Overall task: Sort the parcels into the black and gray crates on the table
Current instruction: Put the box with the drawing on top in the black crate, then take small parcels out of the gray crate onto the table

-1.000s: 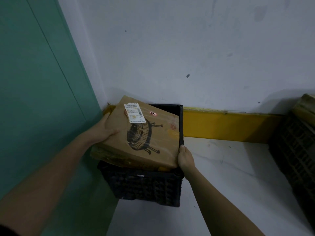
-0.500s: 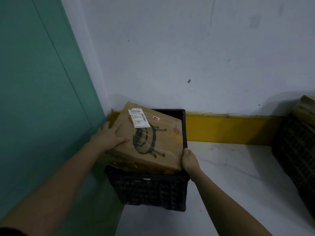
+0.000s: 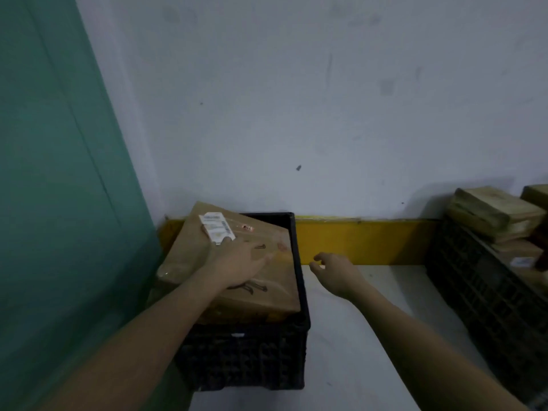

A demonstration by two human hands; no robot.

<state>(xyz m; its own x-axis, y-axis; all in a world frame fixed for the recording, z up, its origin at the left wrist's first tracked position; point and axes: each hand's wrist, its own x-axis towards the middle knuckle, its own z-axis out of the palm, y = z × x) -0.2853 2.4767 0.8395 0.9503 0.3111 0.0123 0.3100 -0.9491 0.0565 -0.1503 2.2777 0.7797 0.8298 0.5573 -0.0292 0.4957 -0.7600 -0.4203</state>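
A brown cardboard parcel [image 3: 189, 247] with a white label and a black fan drawing lies tilted in the black crate [image 3: 246, 357] at the table's left end, its left side overhanging the rim. My left hand [image 3: 237, 262] rests flat on top of the parcel, fingers spread. My right hand [image 3: 335, 271] hovers just right of the crate with loosely curled fingers, holding nothing. A second dark crate [image 3: 480, 295] at the right edge holds several brown parcels [image 3: 489, 212].
The white table [image 3: 370, 366] runs between the two crates. A yellow rail [image 3: 361, 241] lines the back under a pale wall. A green wall panel [image 3: 59, 173] stands close on the left.
My right hand has let go of the parcel's right corner and moved off to the right. My left hand slid from the parcel's left edge onto its top. The parcel sits lower in the crate.
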